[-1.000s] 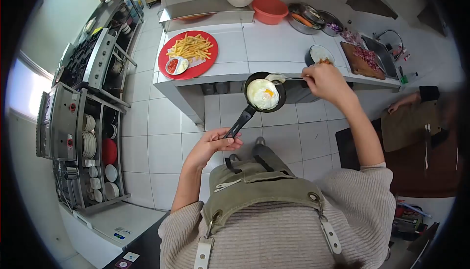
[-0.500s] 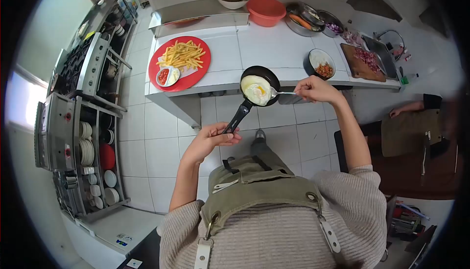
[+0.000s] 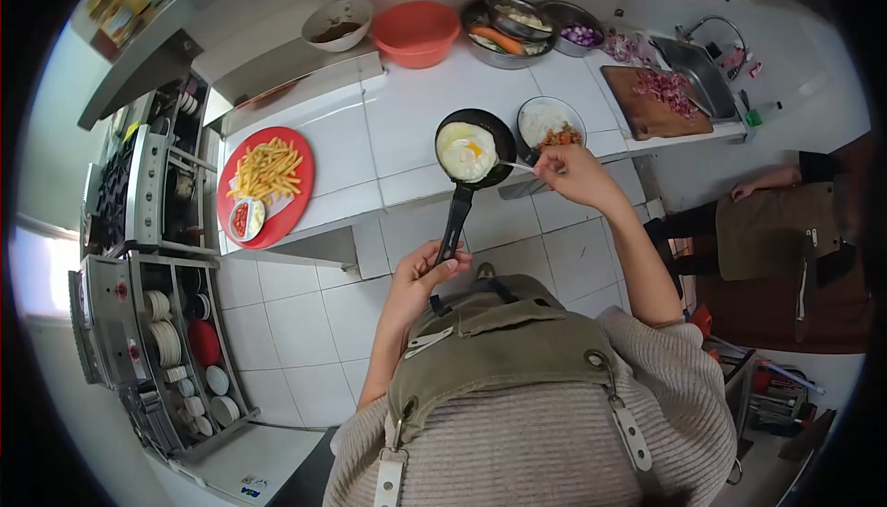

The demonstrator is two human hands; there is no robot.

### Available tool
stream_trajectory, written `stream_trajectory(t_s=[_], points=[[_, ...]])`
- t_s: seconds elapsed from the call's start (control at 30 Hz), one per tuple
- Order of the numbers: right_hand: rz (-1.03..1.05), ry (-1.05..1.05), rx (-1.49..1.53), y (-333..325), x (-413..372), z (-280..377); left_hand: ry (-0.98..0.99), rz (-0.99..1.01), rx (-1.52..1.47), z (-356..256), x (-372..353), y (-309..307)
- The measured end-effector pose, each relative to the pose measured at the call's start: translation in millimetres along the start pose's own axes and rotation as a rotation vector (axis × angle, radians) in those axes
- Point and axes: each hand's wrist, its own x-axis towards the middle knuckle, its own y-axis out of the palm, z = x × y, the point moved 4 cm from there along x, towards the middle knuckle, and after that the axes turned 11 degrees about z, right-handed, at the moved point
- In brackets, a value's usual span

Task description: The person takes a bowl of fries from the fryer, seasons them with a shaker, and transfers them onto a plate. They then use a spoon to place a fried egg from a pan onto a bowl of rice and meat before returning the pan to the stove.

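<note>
My left hand [image 3: 430, 271] is closed around the handle of a small black frying pan [image 3: 504, 138], held level at the counter's front edge. In the pan lies a fried egg [image 3: 462, 158] with a white rim and a yellow yolk showing. My right hand [image 3: 575, 175] pinches a slim metal utensil [image 3: 517, 166], whose tip meets the pan's right side by the egg. Whether it is a spoon or a fork I cannot make out. Just behind my right hand stands a bowl [image 3: 523, 119] of white rice and chopped orange-brown food, partly hidden by my fingers.
On the white counter [image 3: 407, 179] are a red tray [image 3: 302, 170] of fries [image 3: 268, 170] with a dip dish, a red basin [image 3: 416, 34], vegetable bowls and a cutting board [image 3: 637, 114] of chopped onion beside the sink [image 3: 702, 78]. A co-worker in a brown apron [image 3: 767, 235] stands right.
The view has shifted, with the counter now nearer. Pan and egg have come closer to the rice bowl, and my right hand now overlaps the bowl's front. Both hands keep their holds.
</note>
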Motion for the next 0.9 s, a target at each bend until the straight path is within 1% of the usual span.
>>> stream_trajectory(t_s=[0.07, 0.13, 0.27, 0.33, 0.37, 0.43, 0.53, 0.67, 0.77, 0.83, 0.9], points=[[-0.004, -0.029, -0.026, -10, 7, -5, -0.003, -0.017, -0.011, 3, 17, 7], [0.068, 0.031, -0.023, -18, 16, -14, 0.02, -0.012, -0.011, 5, 29, 13], [0.076, 0.034, -0.053, -33, 28, -13, 0.062, -0.073, -0.04, 1, 46, 19], [-0.03, -0.053, -0.029, -39, 28, -15, 0.077, -0.097, -0.048, -1, 52, 21], [-0.018, -0.06, -0.033, -42, 28, -14, 0.08, -0.108, -0.064, -3, 55, 22], [-0.043, -0.027, 0.056, -50, 27, -15, 0.085, -0.127, -0.083, -5, 58, 22], [-0.021, -0.037, 0.044, -55, 32, -28, 0.082, -0.146, -0.099, -5, 64, 21], [0.004, -0.014, 0.08, -56, 35, -32, 0.075, -0.141, -0.103, -5, 68, 19], [-0.01, -0.046, 0.103, -55, 37, -35, 0.072, -0.131, -0.105, -6, 69, 20], [-0.036, -0.063, 0.042, -56, 37, -34, 0.068, -0.124, -0.103, -6, 69, 19], [-0.037, -0.056, 0.05, -57, 38, -36, 0.064, -0.103, -0.105, -6, 71, 18]])
